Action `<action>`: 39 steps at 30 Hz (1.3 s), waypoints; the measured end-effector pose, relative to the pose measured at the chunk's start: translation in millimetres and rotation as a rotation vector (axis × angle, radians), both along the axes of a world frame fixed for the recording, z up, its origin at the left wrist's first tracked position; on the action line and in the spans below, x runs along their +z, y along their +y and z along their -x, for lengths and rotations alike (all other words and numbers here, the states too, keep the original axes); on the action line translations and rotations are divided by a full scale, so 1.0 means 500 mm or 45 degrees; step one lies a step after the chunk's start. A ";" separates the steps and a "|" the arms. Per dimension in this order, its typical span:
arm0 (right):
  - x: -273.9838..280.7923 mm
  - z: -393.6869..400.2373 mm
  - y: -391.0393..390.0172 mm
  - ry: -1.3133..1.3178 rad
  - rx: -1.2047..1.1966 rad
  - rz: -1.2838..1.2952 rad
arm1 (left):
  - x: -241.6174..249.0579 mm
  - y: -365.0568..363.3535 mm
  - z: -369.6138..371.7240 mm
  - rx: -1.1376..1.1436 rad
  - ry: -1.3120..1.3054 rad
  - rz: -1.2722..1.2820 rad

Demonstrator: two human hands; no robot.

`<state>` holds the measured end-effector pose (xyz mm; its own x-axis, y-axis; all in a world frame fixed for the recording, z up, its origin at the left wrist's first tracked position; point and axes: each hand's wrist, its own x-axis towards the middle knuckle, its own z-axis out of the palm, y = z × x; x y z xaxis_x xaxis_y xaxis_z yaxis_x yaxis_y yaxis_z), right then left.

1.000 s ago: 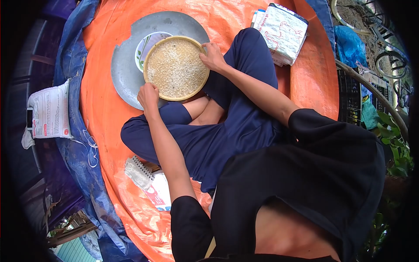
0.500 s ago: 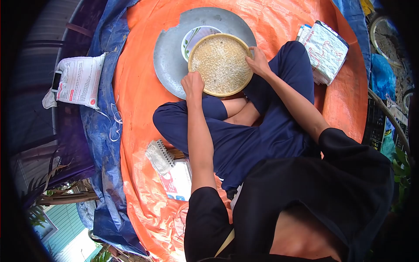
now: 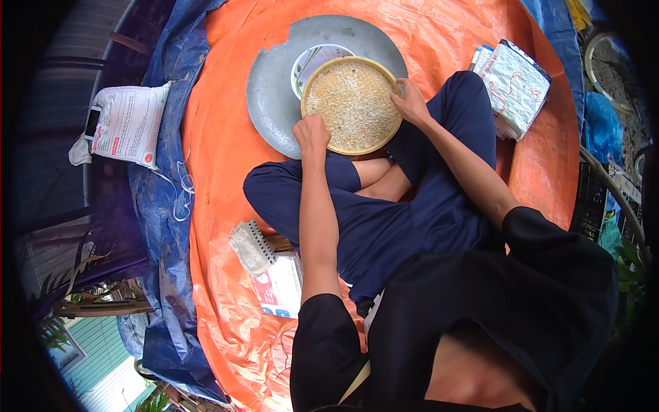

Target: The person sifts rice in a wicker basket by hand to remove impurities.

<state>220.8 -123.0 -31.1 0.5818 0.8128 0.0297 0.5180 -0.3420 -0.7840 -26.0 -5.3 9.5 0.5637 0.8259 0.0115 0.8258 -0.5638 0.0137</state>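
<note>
A round yellow-rimmed sieve full of pale grains is held above the crossed legs, overlapping a grey metal tray. My left hand is closed on the lower left of its rim. On the right side of the rim, my right hand grips with the thumb and fingers. Behind the sieve, a white bowl with green leaf patterns shows in part on the tray, whose edge is broken at the upper left.
An orange tarp lies under everything, with a blue tarp at its left. Folded white bags lie at the right. A stuffed white sack with a phone is far left. A spiral notebook lies near the left knee.
The whole view has shifted slightly. The grains in the sieve have spread differently, with the white patches less marked. Both hands keep their hold on the rim.
</note>
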 end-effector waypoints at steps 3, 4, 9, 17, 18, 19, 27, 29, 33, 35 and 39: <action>0.004 0.000 0.000 0.000 -0.012 -0.006 | 0.003 0.002 0.000 0.022 -0.018 0.065; 0.005 0.000 0.000 -0.010 -0.026 -0.009 | 0.007 0.002 0.000 0.030 -0.021 0.066; 0.020 0.006 0.000 -0.065 -0.084 -0.109 | 0.022 0.004 0.000 0.112 -0.047 0.099; 0.028 0.013 0.002 -0.171 -0.074 -0.263 | 0.022 0.004 0.001 0.078 -0.132 0.028; 0.032 0.015 0.003 -0.209 -0.073 -0.298 | 0.030 0.001 -0.001 0.072 -0.169 0.001; 0.036 0.017 0.002 -0.139 -0.055 -0.282 | 0.039 -0.001 -0.004 0.080 -0.201 0.051; 0.059 0.067 -0.003 0.950 0.335 -0.102 | 0.120 -0.078 -0.068 -0.100 -0.648 0.398; 0.061 0.080 -0.009 1.394 0.387 -0.025 | 0.108 -0.094 -0.088 -0.198 -0.767 0.412; 0.059 0.088 -0.013 1.836 0.360 0.019 | 0.091 -0.115 -0.121 -0.316 -0.836 0.402; 0.058 0.090 -0.011 2.056 0.344 0.040 | 0.084 -0.120 -0.128 -0.341 -0.822 0.414; 0.059 0.089 -0.013 2.235 0.337 0.034 | 0.071 -0.126 -0.130 -0.338 -0.797 0.539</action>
